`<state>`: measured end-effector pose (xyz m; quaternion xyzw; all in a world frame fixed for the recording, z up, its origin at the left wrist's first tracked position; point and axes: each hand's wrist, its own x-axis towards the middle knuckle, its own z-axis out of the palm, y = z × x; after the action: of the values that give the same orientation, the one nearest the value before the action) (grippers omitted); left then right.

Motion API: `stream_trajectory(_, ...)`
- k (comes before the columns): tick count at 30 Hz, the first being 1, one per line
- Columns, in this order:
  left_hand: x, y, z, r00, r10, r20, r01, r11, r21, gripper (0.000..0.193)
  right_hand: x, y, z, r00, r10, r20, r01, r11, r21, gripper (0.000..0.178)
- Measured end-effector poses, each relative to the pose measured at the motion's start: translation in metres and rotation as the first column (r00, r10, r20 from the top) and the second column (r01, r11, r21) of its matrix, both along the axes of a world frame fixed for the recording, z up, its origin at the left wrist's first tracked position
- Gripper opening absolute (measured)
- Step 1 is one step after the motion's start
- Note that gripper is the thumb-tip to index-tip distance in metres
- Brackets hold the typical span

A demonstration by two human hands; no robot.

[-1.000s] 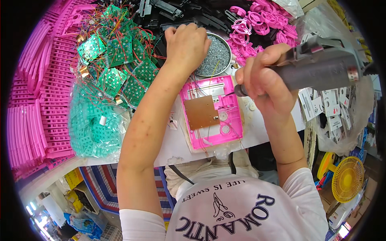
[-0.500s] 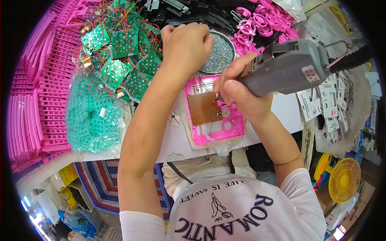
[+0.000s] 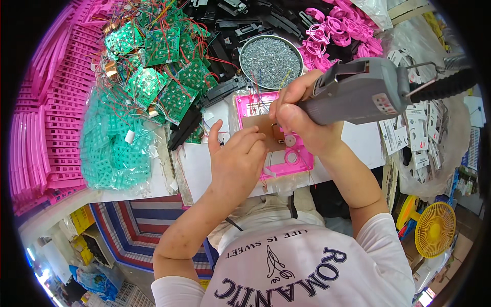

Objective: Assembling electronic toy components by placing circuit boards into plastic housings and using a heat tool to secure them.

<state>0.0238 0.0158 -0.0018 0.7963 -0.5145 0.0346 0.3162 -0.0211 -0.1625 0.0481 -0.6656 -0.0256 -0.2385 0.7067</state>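
Partly beneath left grip (image 3: 239,161) (palm down): brown board (image 3: 267,127)

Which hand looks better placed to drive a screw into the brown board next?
Probably the right hand: it grips the grey screwdriver, whose front end points at the brown board. The left hand shows no tool, fingers at the board.

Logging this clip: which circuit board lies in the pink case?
The brown board, partly covered by the left hand; the green boards lie outside, farther left.
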Motion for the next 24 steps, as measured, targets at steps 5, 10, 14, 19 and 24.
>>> stream_trajectory(5, -0.001, -0.001, 0.003, 0.999, 0.006, -0.034, -0.007, 1.000, -0.011, 0.012, 0.001, -0.001, -0.006, 0.999, 0.030, 0.038, -0.023, 0.985, -0.171, 0.021)
stream_trajectory(10, 0.000, 0.000, 0.002, 1.000, 0.022, -0.020, -0.022, 1.000, -0.010, 0.012, -0.003, 0.004, -0.009, 1.000, -0.016, -0.018, 0.012, 0.980, -0.200, 0.019)
stream_trajectory(14, 0.004, -0.003, 0.001, 0.995, 0.035, -0.098, -0.044, 0.995, -0.089, 0.010, 0.000, -0.008, 0.012, 0.999, 0.050, 0.009, -0.050, 0.999, -0.009, 0.023)
stream_trajectory(19, 0.008, -0.015, 0.001, 0.965, 0.047, -0.258, -0.107, 0.969, -0.224, 0.008, 0.001, -0.004, 0.016, 0.940, 0.163, 0.301, -0.246, 0.933, 0.261, 0.026)
stream_trajectory(24, 0.009, -0.021, 0.001, 0.968, 0.040, -0.247, -0.112, 0.953, -0.282, 0.010, -0.004, -0.002, 0.015, 0.947, 0.138, 0.289, -0.221, 0.935, 0.277, 0.028)
